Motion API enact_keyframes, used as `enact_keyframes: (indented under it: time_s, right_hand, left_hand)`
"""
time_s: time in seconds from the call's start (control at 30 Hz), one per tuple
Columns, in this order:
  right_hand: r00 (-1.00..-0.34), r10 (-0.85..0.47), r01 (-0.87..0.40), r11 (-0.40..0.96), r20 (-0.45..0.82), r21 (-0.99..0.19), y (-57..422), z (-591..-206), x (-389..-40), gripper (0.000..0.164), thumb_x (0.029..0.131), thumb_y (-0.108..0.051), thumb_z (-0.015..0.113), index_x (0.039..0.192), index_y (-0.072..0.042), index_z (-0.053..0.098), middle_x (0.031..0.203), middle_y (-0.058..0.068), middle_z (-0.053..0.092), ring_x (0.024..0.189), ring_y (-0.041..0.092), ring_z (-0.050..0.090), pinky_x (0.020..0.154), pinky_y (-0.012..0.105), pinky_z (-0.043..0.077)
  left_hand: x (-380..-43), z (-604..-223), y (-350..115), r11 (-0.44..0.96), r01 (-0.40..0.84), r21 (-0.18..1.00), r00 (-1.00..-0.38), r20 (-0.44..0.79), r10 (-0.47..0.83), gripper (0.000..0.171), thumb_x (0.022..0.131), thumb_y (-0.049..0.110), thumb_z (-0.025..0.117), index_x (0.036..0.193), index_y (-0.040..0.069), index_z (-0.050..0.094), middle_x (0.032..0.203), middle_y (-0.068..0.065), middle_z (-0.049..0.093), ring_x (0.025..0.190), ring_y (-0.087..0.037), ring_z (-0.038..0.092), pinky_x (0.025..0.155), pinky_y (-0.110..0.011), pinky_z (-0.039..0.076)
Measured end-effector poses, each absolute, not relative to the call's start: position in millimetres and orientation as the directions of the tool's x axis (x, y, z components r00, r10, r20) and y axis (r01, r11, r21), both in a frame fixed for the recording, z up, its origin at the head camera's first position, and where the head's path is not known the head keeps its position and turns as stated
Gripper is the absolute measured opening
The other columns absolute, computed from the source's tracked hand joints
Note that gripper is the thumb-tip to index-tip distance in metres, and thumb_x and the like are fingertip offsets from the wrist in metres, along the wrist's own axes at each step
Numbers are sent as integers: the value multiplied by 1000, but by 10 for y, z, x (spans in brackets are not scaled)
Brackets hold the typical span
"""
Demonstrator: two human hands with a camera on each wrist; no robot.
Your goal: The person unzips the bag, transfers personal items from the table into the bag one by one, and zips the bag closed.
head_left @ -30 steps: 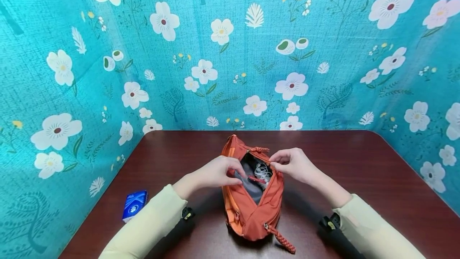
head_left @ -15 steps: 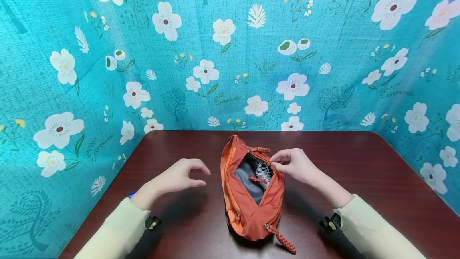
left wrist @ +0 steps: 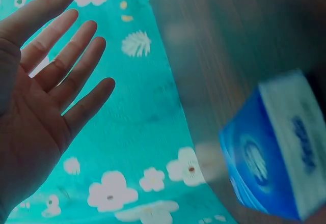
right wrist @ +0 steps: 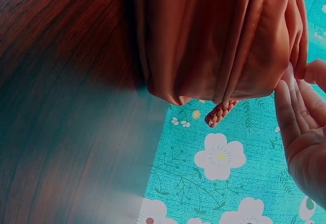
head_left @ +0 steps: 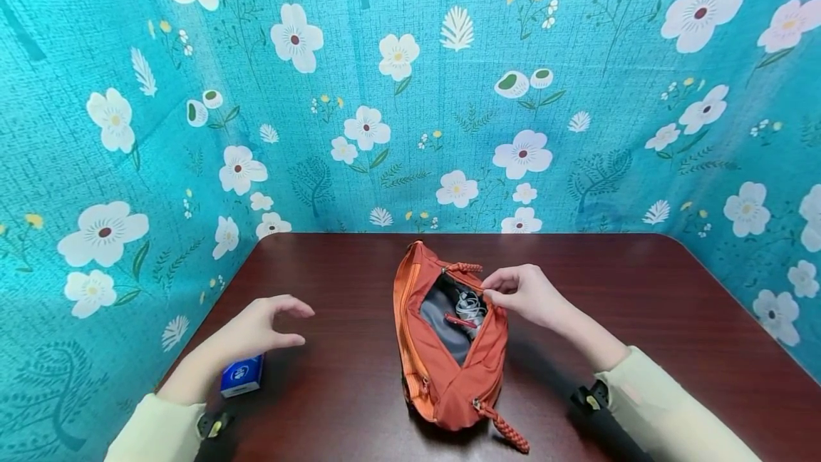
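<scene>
An orange-red zipped pouch (head_left: 457, 383) lies on the table with its main opening spread. Inside show a grey lining (head_left: 442, 305), coiled white earphones (head_left: 471, 305) and a small red stick-like item (head_left: 459, 320). My right hand (head_left: 529, 296) pinches the pouch's right rim between thumb and fingers; the right wrist view has these fingers (right wrist: 288, 109) against the fabric. Well left of the pouch, my left hand (head_left: 253, 330) hovers with nothing in it, fingers spread apart. Close by it is a blue and white tissue pack (head_left: 242, 376), partly covered by the left wrist; the left wrist view shows it larger (left wrist: 260, 158).
The dark red-brown table (head_left: 346, 391) ends at a teal flowered cloth (head_left: 398, 134) hanging behind and at the sides. A braided zip pull (head_left: 503, 430) trails from the pouch's near end, and another pull (head_left: 467, 267) sits at its far end.
My left hand has withdrawn from the pouch's left rim and travelled left to beside the tissue pack. My right hand still pinches the right rim; the pouch's opening stays spread.
</scene>
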State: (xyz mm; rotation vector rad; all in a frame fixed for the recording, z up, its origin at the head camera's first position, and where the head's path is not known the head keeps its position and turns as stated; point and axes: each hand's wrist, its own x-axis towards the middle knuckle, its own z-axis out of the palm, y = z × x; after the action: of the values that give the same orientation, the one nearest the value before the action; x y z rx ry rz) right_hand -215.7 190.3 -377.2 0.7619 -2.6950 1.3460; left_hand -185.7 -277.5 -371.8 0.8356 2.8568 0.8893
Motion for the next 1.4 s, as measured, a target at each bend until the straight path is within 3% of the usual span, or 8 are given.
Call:
enact_keyframes:
  time_s: [0.3, 0.73, 1.07, 1.23, 1.4]
  right_hand:
    - [-879, -409, -444, 512, 246, -735, 1912, -3766, -2133, 9, 87, -4, 69, 95, -6, 73, 72, -4, 67, 60, 19, 60, 51, 26, 42]
    - [-879, -407, -443, 509, 247, -738, 1915, -3772, -2133, 9, 87, -5, 70, 95, -6, 73, 72, -3, 67, 61, 25, 60, 51, 25, 42]
    - [-874, -412, -455, 504, 258, -735, 1908, -3773, -2139, 9, 87, -4, 70, 94, -6, 73, 71, -4, 67, 60, 24, 60, 51, 25, 41]
    - [-873, -413, -460, 514, 261, -724, 1905, -3759, -2133, 9, 86, -4, 70, 94, -6, 74, 74, -4, 68, 60, 15, 59, 51, 25, 43]
    - [-875, -411, -453, 514, 255, -728, 1906, -3752, -2133, 9, 87, -4, 70, 94, -6, 74, 74, -4, 69, 62, 22, 61, 51, 25, 42]
  left_hand:
    - [-1670, -3807, -3147, 734, 324, 598, -926, 43, 374, 47, 77, 16, 82, 119, 7, 64, 116, -13, 65, 109, -38, 58, 88, -52, 49]
    - [-1514, -3922, -3520, 739, 225, 635, -950, -26, 312, 63, 72, 19, 86, 126, 1, 58, 123, -22, 59, 111, -45, 54, 88, -61, 46]
    - [-1507, -4035, -3635, 773, 135, 620, -956, -124, 267, 73, 67, 22, 88, 129, 3, 56, 125, -25, 55, 109, -46, 53, 82, -55, 51]
    - [-1529, -4066, -3648, 789, 125, 601, -956, -140, 258, 75, 65, 24, 89, 129, 3, 56, 124, -25, 55, 109, -46, 53, 83, -57, 49]
    - [-1550, -4080, -3647, 798, 122, 590, -956, -146, 254, 76, 64, 25, 89, 129, 2, 56, 123, -25, 56, 106, -45, 54, 82, -57, 50]
